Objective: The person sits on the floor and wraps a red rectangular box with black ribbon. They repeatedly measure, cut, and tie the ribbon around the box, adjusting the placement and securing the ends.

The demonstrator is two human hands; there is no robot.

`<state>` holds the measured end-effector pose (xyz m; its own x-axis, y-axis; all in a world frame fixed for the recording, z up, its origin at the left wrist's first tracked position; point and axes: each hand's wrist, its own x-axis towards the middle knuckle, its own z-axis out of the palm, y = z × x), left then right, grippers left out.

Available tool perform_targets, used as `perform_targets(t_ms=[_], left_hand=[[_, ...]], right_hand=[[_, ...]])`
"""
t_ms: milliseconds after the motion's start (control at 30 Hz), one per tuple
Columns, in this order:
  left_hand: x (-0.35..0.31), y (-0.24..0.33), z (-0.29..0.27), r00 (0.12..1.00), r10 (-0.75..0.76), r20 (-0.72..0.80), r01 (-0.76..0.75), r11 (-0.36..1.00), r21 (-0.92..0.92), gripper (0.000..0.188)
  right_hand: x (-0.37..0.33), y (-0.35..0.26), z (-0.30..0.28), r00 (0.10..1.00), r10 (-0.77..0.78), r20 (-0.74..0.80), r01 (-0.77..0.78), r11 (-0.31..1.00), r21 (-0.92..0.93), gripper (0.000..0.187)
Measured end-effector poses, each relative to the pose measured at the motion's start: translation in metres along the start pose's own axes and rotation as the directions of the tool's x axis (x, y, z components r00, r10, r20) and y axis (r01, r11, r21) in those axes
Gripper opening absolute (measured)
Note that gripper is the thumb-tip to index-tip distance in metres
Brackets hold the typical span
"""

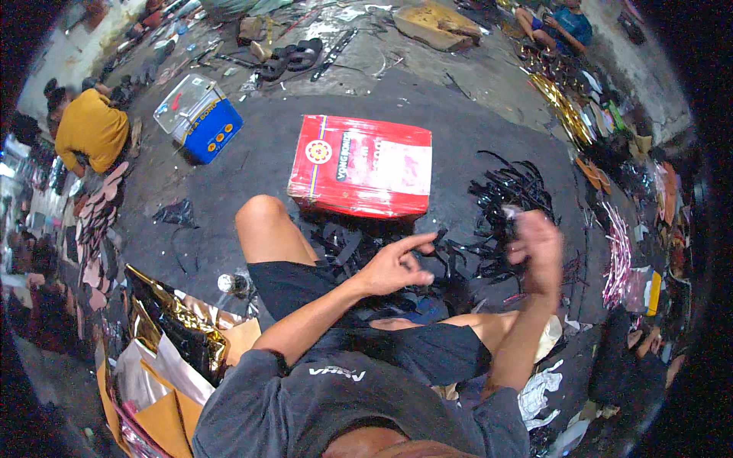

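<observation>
My left hand [395, 267] hovers over my lap, its index finger stretched out and the thumb apart. A small black strip [440, 235] shows right at the index fingertip; whether it touches the finger is unclear. To the right, my right hand [537, 248] is smeared by motion beside a heap of black strips [492, 191]. Its fingers look bent, but what they hold, if anything, cannot be made out. More dark strips [343, 248] lie between my knees, under the near side of a red box [366, 164] wrapped in clear film.
A blue container with a clear lid [210, 130] stands at the far left. Gold and tan sheets [183, 343] are stacked by my left side, near a small bottle [227, 283]. Pink strips [615, 256] lie at the right. Other people [92, 130] sit farther off.
</observation>
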<state>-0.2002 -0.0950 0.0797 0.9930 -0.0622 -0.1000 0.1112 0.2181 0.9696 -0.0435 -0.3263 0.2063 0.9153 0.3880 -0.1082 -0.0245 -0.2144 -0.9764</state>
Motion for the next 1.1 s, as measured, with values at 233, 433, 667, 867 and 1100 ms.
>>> perform_targets(t_ms=[233,433,667,867,1100], left_hand=[[0.001,0.054,-0.032,0.861,0.46,-0.216,-0.366,0.856,0.364,0.018],[-0.003,0.108,-0.134,0.798,0.328,-0.505,0.092,0.763,0.64,0.012],[-0.002,0.133,-0.275,0.507,0.35,-0.788,0.35,0.751,0.559,0.017],[0.002,0.114,-0.326,0.243,0.459,-0.855,0.907,0.206,0.368,0.025],[0.127,0.042,-0.186,0.719,0.482,-0.5,0.1,0.64,0.762,0.049]], right_hand=[[-0.002,0.042,0.109,0.8,0.084,0.594,-0.335,0.884,0.325,0.017],[0.034,0.08,0.112,0.829,-0.207,0.52,0.16,0.978,0.134,0.027],[0.09,0.082,0.076,0.859,0.095,0.503,-0.033,0.991,-0.131,0.018],[0.147,0.111,0.097,0.896,0.09,0.436,0.024,0.968,-0.25,0.02],[0.169,0.133,0.145,0.962,-0.199,0.187,0.27,0.79,-0.551,0.022]])
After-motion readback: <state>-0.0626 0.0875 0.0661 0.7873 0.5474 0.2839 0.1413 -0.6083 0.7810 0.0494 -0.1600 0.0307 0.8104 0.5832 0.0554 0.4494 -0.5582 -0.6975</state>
